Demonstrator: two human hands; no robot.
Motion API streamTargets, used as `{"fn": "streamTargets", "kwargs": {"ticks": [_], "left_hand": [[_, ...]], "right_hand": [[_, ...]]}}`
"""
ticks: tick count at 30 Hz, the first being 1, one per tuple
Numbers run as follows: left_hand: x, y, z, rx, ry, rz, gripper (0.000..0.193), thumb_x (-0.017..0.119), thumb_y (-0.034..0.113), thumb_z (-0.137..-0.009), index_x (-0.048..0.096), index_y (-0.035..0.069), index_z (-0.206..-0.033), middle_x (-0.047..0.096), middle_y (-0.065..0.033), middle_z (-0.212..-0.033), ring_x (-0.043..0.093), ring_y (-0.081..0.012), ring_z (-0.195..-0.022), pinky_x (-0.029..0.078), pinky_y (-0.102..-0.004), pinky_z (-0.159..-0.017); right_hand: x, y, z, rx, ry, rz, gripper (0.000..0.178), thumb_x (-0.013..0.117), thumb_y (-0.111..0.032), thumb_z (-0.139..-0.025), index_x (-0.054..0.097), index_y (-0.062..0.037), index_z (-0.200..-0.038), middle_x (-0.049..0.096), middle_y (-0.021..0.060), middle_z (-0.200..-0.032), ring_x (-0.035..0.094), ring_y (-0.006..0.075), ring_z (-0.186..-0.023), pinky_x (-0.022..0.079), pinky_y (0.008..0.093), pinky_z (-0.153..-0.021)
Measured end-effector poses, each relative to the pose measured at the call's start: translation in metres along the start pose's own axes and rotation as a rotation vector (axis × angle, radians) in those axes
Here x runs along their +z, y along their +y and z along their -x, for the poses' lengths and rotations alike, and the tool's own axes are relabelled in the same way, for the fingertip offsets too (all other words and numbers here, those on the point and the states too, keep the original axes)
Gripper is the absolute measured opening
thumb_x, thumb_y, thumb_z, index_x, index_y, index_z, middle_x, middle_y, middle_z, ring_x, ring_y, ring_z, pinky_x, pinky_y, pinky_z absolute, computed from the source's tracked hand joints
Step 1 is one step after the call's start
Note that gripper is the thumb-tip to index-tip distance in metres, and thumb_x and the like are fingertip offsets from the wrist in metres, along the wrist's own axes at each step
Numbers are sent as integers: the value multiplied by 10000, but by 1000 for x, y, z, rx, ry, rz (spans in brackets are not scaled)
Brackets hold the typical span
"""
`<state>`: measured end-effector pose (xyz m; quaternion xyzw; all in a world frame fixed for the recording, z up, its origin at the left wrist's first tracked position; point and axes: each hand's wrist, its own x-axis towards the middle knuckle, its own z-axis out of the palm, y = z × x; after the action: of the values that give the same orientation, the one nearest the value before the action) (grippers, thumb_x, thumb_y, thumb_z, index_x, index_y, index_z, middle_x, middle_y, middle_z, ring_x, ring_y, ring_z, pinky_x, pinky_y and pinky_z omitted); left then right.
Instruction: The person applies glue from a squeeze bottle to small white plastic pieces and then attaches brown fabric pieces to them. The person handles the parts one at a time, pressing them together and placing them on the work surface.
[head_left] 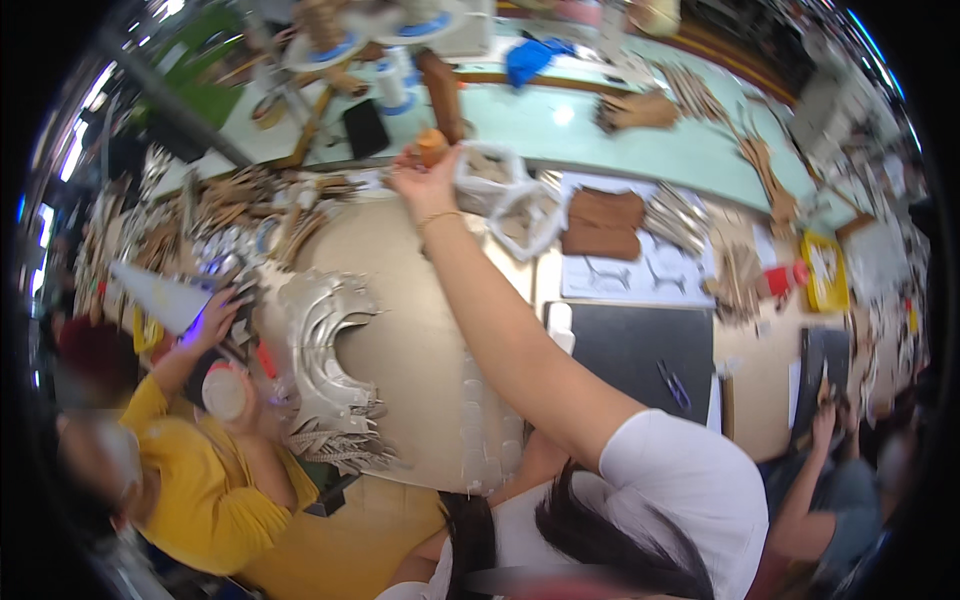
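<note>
My right arm stretches from the white sleeve across the table to its far side. There my right hand [425, 185] is closed around a small orange, roundish thing [431, 147] whose kind I cannot make out. Just beyond it stands a brown upright piece [441, 95], and white plastic bags [490, 172] lie to its right. My left hand is mostly hidden under my right arm; only skin of that arm [535, 465] shows near the table's front edge. Beside it, a row of small clear pieces [480, 430] lies on the beige tabletop [420, 340].
Fanned silvery pieces [320, 350] lie left of the middle. A person in yellow [215, 490] sits at the left, holding a white round container [225, 392]. A black mat [635, 350] bears purple-handled scissors [675, 385]. Brown pieces [603, 222] lie behind it.
</note>
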<state>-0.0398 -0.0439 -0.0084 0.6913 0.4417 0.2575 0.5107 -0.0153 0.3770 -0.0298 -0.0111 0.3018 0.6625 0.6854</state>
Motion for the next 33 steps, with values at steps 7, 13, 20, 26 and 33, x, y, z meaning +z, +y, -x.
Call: {"fn": "streamTargets", "kwargs": {"ticks": [7,13,20,26,33], "left_hand": [[5,2,-8,88,-38,-110,305,650,74,-769,585,-31,-1048,652,-190,-783,653,-264,-669,517,-338,-607],[9,2,-3,-371,-153,424,269,625,56,-841,561,-70,-1070,620,-76,-745,600,-103,-606,486,-216,-513],[1,2,11,-448,-200,674,277,621,6,-825,473,-13,-1058,624,-112,-875,662,-193,-718,554,-229,-580],[17,7,21,-387,-173,607,446,624,-17,-810,388,-20,-1187,594,-103,-869,642,-159,-753,548,-225,-595],[15,12,22,-426,-249,708,576,628,-43,-784,342,7,-1282,607,-122,-920,662,-226,-796,561,-251,-593]], "right_hand": [[29,55,110,179,-132,375,947,576,-779,-635,428,34,-1097,540,133,-759,543,225,-656,475,340,-606],[53,-38,275,280,-697,991,512,523,-508,-880,531,-25,-1050,564,92,-824,590,197,-753,483,309,-693],[20,-216,439,-389,-256,1600,330,477,-298,-946,559,-26,-1113,563,23,-858,534,121,-742,441,249,-689],[-19,-300,492,-864,137,1809,295,601,-287,-880,597,-46,-1052,605,17,-867,573,83,-732,426,215,-650],[-3,-273,430,-884,-36,2011,229,624,-249,-862,631,-57,-988,622,8,-863,584,87,-721,439,244,-620]]}}
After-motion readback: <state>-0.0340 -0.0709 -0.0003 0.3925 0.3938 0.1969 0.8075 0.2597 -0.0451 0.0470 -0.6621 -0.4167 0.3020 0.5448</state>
